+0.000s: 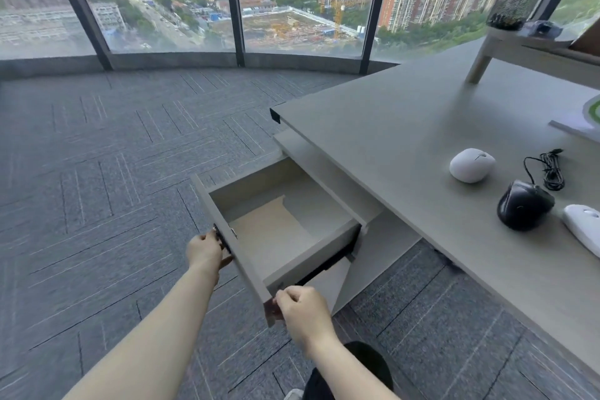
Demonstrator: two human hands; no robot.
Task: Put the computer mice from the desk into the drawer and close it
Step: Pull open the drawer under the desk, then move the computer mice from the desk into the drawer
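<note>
A grey drawer (pixel 242 265) stands pulled out from under the desk (pixel 406 127), and nothing lies inside it. My left hand (pixel 204 252) grips the black handle on the drawer front. My right hand (pixel 303 312) holds the near corner of that front panel. On the desk at the right lie three mice: a round white mouse (pixel 471 165), a black wired mouse (pixel 523 209) with its cable coiled behind it, and a flat white mouse (pixel 584 227) at the frame's edge.
A pale riser shelf (pixel 506 42) at the desk's back right carries a black mesh pen cup (pixel 516 1). A mat corner (pixel 581 127) shows at the right edge. Grey carpet (pixel 97 172) runs to floor-length windows. My dark-clad knee (pixel 357 367) is below the drawer.
</note>
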